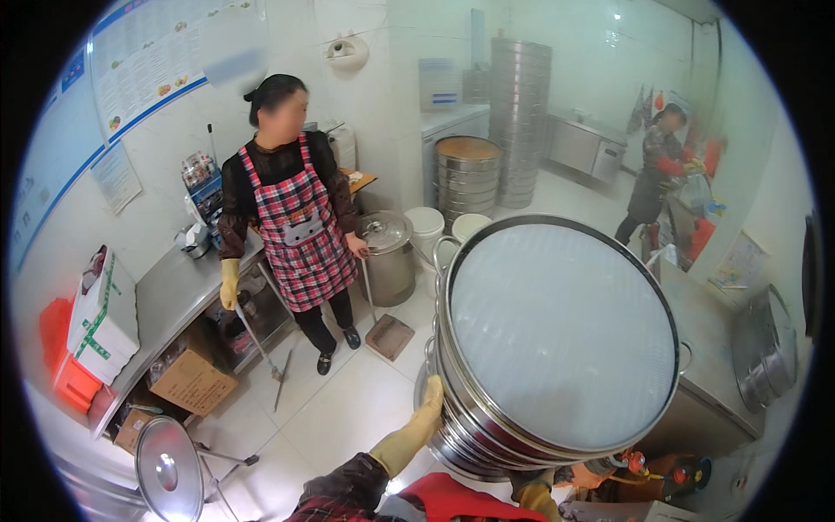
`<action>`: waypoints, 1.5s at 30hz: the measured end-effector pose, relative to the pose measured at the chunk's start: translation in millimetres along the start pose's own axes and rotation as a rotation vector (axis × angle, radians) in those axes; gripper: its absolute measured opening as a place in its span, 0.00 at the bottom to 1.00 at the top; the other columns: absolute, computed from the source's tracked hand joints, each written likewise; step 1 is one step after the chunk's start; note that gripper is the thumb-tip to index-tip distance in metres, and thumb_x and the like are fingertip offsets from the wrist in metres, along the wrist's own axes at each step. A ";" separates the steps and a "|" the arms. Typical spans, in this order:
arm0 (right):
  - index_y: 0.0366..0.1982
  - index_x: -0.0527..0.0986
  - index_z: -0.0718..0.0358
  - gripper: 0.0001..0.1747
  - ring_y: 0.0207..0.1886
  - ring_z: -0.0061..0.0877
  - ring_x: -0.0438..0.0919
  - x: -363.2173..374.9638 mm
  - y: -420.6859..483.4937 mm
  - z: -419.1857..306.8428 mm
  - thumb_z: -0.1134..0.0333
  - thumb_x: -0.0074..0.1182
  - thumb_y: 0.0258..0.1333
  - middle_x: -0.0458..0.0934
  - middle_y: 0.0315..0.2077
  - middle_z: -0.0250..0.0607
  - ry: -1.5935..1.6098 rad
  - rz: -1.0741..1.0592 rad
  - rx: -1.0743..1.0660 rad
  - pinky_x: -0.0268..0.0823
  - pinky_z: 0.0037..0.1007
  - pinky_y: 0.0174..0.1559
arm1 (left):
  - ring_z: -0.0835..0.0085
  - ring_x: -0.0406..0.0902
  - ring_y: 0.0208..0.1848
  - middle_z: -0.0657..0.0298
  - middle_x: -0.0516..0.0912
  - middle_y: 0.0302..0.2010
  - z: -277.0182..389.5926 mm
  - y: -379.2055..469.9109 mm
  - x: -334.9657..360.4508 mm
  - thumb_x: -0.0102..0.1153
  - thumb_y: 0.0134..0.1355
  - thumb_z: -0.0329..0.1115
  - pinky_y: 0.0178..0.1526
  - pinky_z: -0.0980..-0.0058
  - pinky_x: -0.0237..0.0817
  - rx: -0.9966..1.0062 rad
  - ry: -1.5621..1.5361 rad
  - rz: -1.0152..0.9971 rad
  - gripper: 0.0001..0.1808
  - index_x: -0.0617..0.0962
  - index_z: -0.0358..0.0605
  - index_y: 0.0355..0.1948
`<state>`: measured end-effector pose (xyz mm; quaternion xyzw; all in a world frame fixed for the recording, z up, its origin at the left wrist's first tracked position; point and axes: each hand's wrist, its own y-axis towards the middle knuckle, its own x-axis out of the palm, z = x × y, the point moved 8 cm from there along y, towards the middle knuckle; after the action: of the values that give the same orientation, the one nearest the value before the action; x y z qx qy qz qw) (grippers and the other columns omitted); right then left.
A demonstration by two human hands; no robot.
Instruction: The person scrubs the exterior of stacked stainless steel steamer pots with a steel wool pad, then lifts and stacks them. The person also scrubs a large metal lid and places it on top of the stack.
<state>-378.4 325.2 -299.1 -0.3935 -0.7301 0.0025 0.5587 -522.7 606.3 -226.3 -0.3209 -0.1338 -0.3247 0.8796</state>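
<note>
A tall stack of round stainless steel steamer trays (564,333) stands right before me, its top tray lined with a pale mesh mat and fitted with loop handles. My left hand (417,421), in a yellow rubber glove, rests against the left side of the stack; whether its fingers grip a rim cannot be made out. Low at the bottom edge, my right hand (540,501), also in a yellow glove, is partly hidden beneath the stack and by the sleeve, so its hold is unclear.
A person (300,222) in a checked apron holds a broom and a dustpan (389,337) at left. Another person (655,169) works farther back. Steel counters (189,287) line the wall. A lidded pot (386,261), white buckets (424,222), a round lid (168,470) and gas valves (636,463) surround the stack.
</note>
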 end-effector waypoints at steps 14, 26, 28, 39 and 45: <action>0.67 0.78 0.58 0.34 0.63 0.46 0.81 4.8 68.3 -83.8 0.45 0.59 0.68 0.82 0.63 0.47 -0.072 0.320 -0.243 0.72 0.46 0.65 | 0.46 0.50 0.84 0.55 0.51 0.86 20.4 50.3 38.5 0.52 0.50 0.92 0.73 0.25 0.55 0.013 -0.053 -0.137 0.73 0.51 0.56 0.86; 0.62 0.81 0.64 0.29 0.60 0.45 0.83 22.1 189.8 -279.9 0.53 0.63 0.67 0.85 0.59 0.49 -0.479 0.749 -0.694 0.73 0.38 0.62 | 0.41 0.53 0.83 0.43 0.52 0.83 47.0 110.8 125.3 0.64 0.67 0.70 0.75 0.42 0.67 -0.057 0.112 -0.210 0.60 0.53 0.38 0.83; 0.61 0.81 0.65 0.28 0.59 0.45 0.84 10.5 184.5 -285.0 0.54 0.64 0.67 0.85 0.59 0.49 -0.681 0.873 -0.711 0.73 0.37 0.61 | 0.44 0.51 0.85 0.43 0.49 0.84 52.4 122.9 120.9 0.65 0.66 0.70 0.74 0.40 0.67 -0.086 0.145 -0.059 0.63 0.50 0.41 0.84; 0.74 0.65 0.60 0.42 0.59 0.40 0.80 116.1 249.1 -209.7 0.63 0.69 0.63 0.80 0.60 0.47 -1.056 0.470 -0.495 0.75 0.35 0.61 | 0.43 0.49 0.85 0.52 0.48 0.86 76.9 262.5 124.6 0.49 0.73 0.74 0.70 0.22 0.60 -0.080 0.167 0.128 0.53 0.51 0.52 0.85; 0.71 0.67 0.59 0.40 0.60 0.39 0.80 128.9 326.7 -255.5 0.47 0.65 0.67 0.79 0.60 0.44 -0.804 0.617 -0.457 0.78 0.44 0.57 | 0.49 0.60 0.81 0.53 0.68 0.75 61.1 329.7 145.3 0.46 0.78 0.67 0.73 0.23 0.60 -0.239 -0.081 0.176 0.42 0.62 0.50 0.80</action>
<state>8.9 513.8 -243.1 -0.6682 -0.7187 0.1576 0.1101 -198.3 767.9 -272.9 -0.4465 -0.1009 -0.2468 0.8541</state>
